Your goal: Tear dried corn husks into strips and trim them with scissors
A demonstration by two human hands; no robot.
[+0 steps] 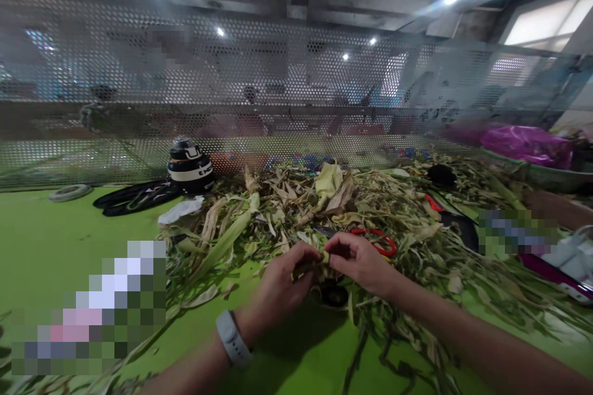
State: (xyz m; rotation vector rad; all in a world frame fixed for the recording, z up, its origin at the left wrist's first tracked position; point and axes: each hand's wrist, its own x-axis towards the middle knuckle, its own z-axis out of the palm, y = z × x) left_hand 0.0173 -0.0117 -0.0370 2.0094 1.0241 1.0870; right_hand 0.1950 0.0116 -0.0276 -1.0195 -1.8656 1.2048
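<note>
My left hand (290,274), with a pale band (234,338) at the wrist, has its fingers bent into a pinch. Facing it, my right hand (361,262) pinches too, its fingertips nearly meeting those of the left. Between them is a small yellow-green plant piece (325,257), mostly covered by the fingers. Just behind the right hand lies a pair of scissors (386,243) with red handles. Under the hands a dark round object (334,296) rests on the table, too shadowed to make out. Dry leaves and husks (278,197) are heaped around and behind the hands.
On the green table (120,222), a black bottle (189,170), a black strap (134,197) and a crumpled white tissue (180,210) are at left. A perforated metal screen (278,74) stands behind. At right are a purple plastic bag (528,145) and a second red-handled tool (433,202).
</note>
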